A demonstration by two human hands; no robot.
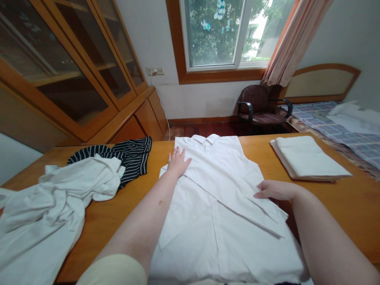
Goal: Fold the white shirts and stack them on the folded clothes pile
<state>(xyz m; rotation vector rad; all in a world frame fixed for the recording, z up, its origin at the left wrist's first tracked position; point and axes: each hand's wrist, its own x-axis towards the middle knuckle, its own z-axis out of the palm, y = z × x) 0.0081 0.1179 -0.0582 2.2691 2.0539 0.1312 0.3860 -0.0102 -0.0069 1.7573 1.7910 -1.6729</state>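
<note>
A smooth white shirt (pixel 204 245) is spread on the glossy wooden desk (pixel 347 202), a sleeve (pixel 228 194) laid diagonally across. It is pressed by the splayed left hand (pixel 177 163); whether it is pinched by the right hand (pixel 274 190) cannot be told. Beyond, a window (pixel 215 35) is seen.

Left hand (pixel 177 163) spread on white shirt (pixel 197 221); right hand (pixel 274 190) touching sleeve (pixel 234 198); striped garment (pixel 135 160) on table (pixel 335 209).

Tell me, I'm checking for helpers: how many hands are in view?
2: the left hand on the upper left of the white shirt, the right hand, partly hidden, at its right edge. No others show.
</note>
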